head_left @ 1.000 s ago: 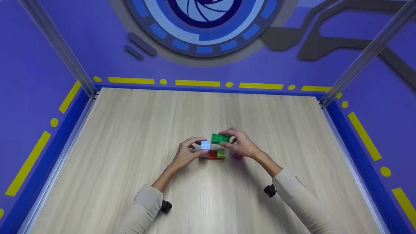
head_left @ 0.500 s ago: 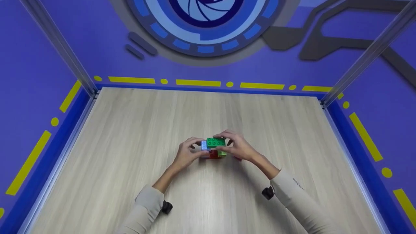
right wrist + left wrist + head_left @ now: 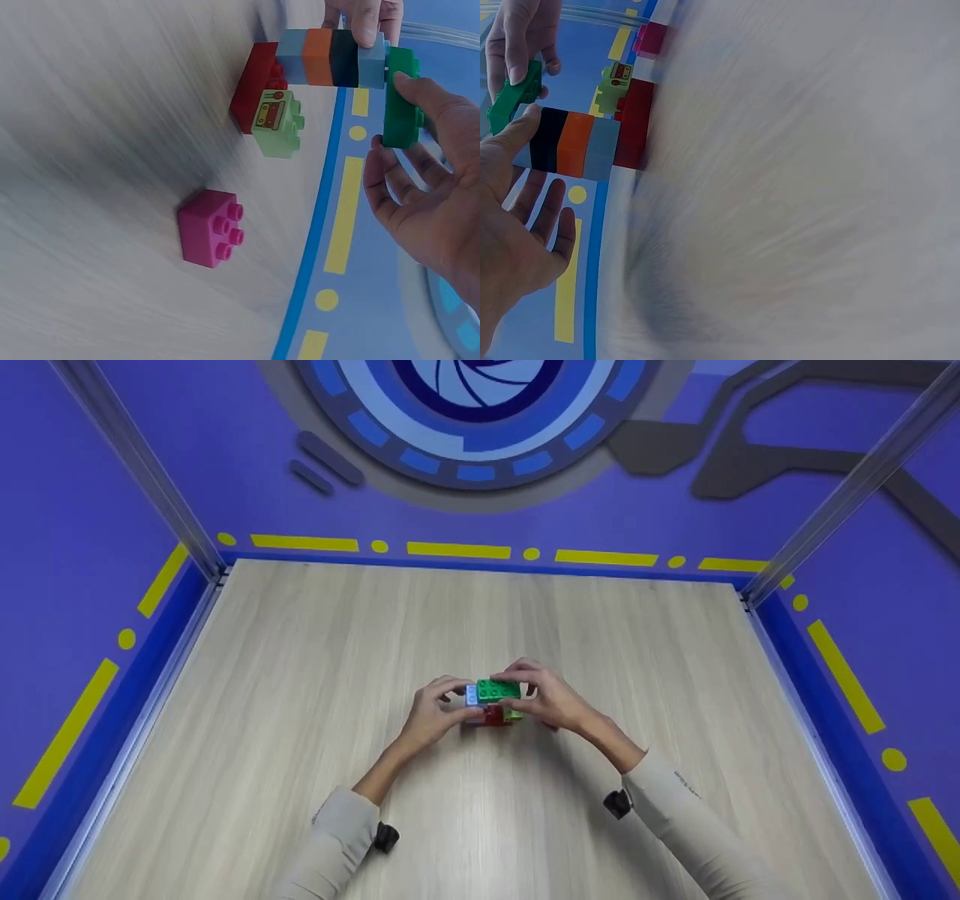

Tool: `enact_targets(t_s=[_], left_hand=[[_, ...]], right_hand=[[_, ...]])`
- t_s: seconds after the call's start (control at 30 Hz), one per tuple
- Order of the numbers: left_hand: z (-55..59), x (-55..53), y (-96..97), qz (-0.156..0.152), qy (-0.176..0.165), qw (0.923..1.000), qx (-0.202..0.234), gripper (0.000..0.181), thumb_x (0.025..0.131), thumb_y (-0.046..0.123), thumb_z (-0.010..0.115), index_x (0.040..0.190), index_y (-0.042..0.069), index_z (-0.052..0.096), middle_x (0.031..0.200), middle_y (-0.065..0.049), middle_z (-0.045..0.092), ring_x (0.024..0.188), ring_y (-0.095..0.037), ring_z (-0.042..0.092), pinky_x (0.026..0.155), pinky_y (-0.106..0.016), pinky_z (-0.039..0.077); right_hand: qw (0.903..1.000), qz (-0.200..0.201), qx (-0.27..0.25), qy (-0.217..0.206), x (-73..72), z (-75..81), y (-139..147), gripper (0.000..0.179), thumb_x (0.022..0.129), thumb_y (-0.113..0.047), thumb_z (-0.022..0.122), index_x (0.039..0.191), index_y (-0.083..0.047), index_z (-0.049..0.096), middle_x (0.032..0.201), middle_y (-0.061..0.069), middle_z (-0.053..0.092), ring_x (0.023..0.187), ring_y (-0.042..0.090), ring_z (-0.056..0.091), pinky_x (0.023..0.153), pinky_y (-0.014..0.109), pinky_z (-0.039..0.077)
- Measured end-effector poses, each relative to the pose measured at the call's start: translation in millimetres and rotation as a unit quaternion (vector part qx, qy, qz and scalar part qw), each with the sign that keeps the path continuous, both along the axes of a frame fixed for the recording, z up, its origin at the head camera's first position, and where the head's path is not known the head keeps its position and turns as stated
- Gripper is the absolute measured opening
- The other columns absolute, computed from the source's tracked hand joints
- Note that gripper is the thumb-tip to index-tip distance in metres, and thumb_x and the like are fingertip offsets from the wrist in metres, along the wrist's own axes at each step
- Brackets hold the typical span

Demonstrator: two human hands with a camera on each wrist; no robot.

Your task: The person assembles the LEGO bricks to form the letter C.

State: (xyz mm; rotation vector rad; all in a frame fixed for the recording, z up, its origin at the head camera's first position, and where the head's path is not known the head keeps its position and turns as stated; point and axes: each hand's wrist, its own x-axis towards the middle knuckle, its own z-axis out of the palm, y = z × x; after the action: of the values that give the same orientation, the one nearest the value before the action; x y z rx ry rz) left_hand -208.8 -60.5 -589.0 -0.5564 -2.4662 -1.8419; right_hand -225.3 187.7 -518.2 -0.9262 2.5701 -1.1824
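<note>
A tower of toy building bricks stands on the left end of a long red brick (image 3: 636, 127). From the bottom it goes light blue, orange (image 3: 317, 58), black (image 3: 549, 142), then a second light blue brick (image 3: 471, 695). My left hand (image 3: 431, 720) pinches that top brick between thumb and fingers. Across the tower's top lies a long green brick (image 3: 491, 690), one end over the light blue studs and the rest jutting right. My right hand (image 3: 555, 699) pinches its sides. A light green brick (image 3: 276, 124) with a printed panel sits on the red brick's right end.
A pink brick (image 3: 204, 229) lies on the wooden table (image 3: 480, 810), right of the red brick. Blue and purple panels with yellow marks (image 3: 459, 550) close off the table's back and sides.
My right hand has brought the green brick left and slightly down, from beside the tower's top onto the light blue brick. The left hand has held its place.
</note>
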Motion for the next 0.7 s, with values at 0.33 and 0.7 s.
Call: enact_targets(t_s=[0.33, 0.7], left_hand=[[1.3, -0.8, -0.1, -0.002, -0.002, 1.0, -0.005, 0.039, 0.083, 0.02, 0.085, 0.119, 0.011, 0.074, 0.112, -0.008, 0.072, 0.107, -0.029, 0.062, 0.093, -0.051, 0.05], [1.0, -0.9, -0.3, 0.0, 0.006, 0.9999, -0.015, 0.041, 0.084, 0.023, 0.085, 0.121, 0.011, 0.073, 0.114, -0.008, 0.072, 0.107, -0.028, 0.063, 0.092, -0.046, 0.051]], right_hand=[[0.9994, 0.008, 0.015, -0.03, -3.2, 2.8, 0, 0.041, 0.093, -0.012, 0.075, 0.134, -0.011, 0.068, 0.116, 0.01, 0.063, 0.097, 0.017, 0.054, 0.078, 0.025, 0.047], [0.9995, 0.013, -0.001, -0.027, -3.0, -5.8, 10, 0.061, 0.094, -0.03, 0.075, 0.148, -0.013, 0.054, 0.142, 0.012, 0.061, 0.117, 0.027, 0.06, 0.09, 0.045, 0.055]])
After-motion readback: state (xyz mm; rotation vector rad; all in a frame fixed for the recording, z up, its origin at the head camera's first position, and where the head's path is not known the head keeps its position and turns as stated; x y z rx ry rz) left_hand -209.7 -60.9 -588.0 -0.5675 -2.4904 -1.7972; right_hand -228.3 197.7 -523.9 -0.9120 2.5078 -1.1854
